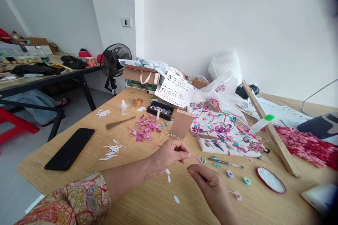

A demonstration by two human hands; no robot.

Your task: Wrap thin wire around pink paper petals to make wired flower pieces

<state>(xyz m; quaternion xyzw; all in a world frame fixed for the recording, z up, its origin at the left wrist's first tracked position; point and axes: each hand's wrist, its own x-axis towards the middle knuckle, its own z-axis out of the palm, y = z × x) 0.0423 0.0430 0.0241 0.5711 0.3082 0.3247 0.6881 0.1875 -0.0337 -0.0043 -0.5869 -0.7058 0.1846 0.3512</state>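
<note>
My left hand (169, 156) is pinched shut on one end of a thin pink petal (196, 159), which points toward the right. Just below the petal's free end is my right hand (208, 182), thumb and forefinger pressed together; what they hold, if anything, is too small to make out. White paper leaf shapes (176, 199) lie on the table under my hands. A pile of pink petals (146, 128) sits beyond my left hand. To the right are teal leaf pieces (217, 165), a pen (227, 162) and small spools of thread, among them a teal spool (247, 181).
A small wooden board (182, 123) stands upright ahead, beside a white foam block (227, 147) bearing purple and teal flower sprays. A black phone (69, 148) lies at left. On the right are a wooden bar (271, 130), a red-rimmed round dish (270, 180) and a glue bottle (262, 123).
</note>
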